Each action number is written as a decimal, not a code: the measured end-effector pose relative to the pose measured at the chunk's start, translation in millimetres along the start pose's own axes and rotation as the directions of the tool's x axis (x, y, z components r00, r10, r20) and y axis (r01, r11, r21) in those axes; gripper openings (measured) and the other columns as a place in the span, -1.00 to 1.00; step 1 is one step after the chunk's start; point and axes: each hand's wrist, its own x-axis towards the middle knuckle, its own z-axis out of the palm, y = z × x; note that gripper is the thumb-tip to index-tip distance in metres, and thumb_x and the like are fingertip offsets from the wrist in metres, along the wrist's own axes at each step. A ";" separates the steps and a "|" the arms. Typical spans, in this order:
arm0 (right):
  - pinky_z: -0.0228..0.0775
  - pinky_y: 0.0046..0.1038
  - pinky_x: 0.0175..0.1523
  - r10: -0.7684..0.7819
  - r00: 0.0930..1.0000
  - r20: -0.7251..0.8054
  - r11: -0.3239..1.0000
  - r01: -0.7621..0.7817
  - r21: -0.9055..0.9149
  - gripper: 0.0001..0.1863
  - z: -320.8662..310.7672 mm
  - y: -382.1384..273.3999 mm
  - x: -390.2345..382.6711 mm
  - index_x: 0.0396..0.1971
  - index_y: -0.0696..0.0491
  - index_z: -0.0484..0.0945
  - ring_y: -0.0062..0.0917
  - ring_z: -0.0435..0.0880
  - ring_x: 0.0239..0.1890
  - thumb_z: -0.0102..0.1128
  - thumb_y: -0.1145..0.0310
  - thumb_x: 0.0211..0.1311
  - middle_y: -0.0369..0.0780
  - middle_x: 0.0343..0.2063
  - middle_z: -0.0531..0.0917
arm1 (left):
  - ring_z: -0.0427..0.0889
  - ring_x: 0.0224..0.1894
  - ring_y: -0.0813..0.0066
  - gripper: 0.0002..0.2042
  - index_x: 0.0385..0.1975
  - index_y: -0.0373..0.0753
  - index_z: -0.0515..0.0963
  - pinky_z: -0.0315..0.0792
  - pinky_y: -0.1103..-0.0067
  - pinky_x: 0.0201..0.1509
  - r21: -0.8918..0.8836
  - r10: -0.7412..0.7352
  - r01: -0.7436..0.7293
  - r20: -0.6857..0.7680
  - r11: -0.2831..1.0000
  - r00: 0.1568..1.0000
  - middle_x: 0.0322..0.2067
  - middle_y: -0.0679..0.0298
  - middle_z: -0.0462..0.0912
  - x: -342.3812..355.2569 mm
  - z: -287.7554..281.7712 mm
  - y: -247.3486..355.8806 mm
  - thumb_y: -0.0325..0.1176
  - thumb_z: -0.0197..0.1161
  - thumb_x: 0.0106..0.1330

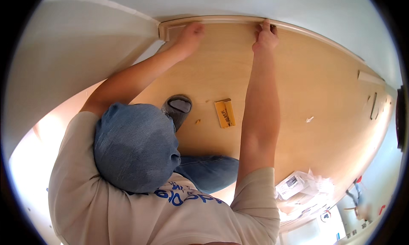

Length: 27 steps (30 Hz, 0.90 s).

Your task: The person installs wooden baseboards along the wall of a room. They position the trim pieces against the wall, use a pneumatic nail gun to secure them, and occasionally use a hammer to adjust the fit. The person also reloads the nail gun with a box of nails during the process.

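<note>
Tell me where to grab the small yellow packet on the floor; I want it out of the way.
Probably pinch the yellow packet across its two long edges near the middle, coming straight down from above. It lies flat on the wooden floor, narrow and oblong, so no side offers a raised lip. A grey shoe sits close on its left.

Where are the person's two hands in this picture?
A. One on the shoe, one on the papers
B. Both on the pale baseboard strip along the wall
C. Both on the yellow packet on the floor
B: the left hand and the right hand both press on the baseboard strip where floor meets wall; the yellow packet lies apart, untouched.
</note>
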 end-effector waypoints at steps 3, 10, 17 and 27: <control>0.44 -0.46 -0.10 -0.021 0.998 -0.060 1.000 0.022 0.010 -0.29 -13.9 6.5 14.8 0.43 0.14 0.28 -0.55 0.61 -0.10 0.36 0.22 0.40 -0.29 0.07 0.62 | 0.51 0.24 0.34 -0.69 0.06 -0.30 0.58 0.36 0.38 0.31 0.567 0.452 -0.670 0.496 0.478 0.742 0.23 0.19 0.55 -0.2 18.0 66.1 -0.33 0.20 0.39; 0.43 -0.42 0.07 -0.084 0.996 -0.038 0.996 0.084 0.001 -0.13 -2.6 14.3 7.7 0.50 0.20 0.14 -0.46 0.52 0.04 0.40 0.16 0.36 -0.19 0.16 0.56 | 0.24 0.48 0.17 -0.46 0.36 -0.40 0.36 0.41 0.37 0.43 0.718 0.403 -0.627 0.693 -0.303 0.598 0.56 0.20 0.05 21.8 56.8 80.0 -0.46 0.14 0.36; 0.44 -0.52 -0.07 -0.126 0.992 0.010 0.932 0.122 -0.340 -0.21 -66.7 30.2 -4.7 0.45 0.21 0.23 -0.60 0.53 -0.15 0.34 0.14 0.39 -0.22 -0.03 0.63 | 0.23 0.48 0.05 -0.35 0.54 -0.32 0.03 0.35 0.27 0.46 0.770 0.253 -0.559 0.633 -0.308 0.732 0.58 0.18 0.00 6.7 79.6 102.6 -0.38 -0.01 0.46; 0.45 -0.21 0.21 -0.439 0.590 -0.678 0.553 -0.417 -0.721 -0.37 -482.3 125.6 -432.0 0.35 0.18 0.33 -0.21 0.57 0.01 0.20 0.43 0.26 -0.02 0.01 0.46 | 0.30 0.44 -0.02 -0.56 0.23 -0.34 0.49 0.27 0.16 0.47 0.759 0.340 -0.596 0.650 -0.260 0.680 0.48 -0.02 0.23 25.6 70.7 86.8 -0.38 0.05 0.36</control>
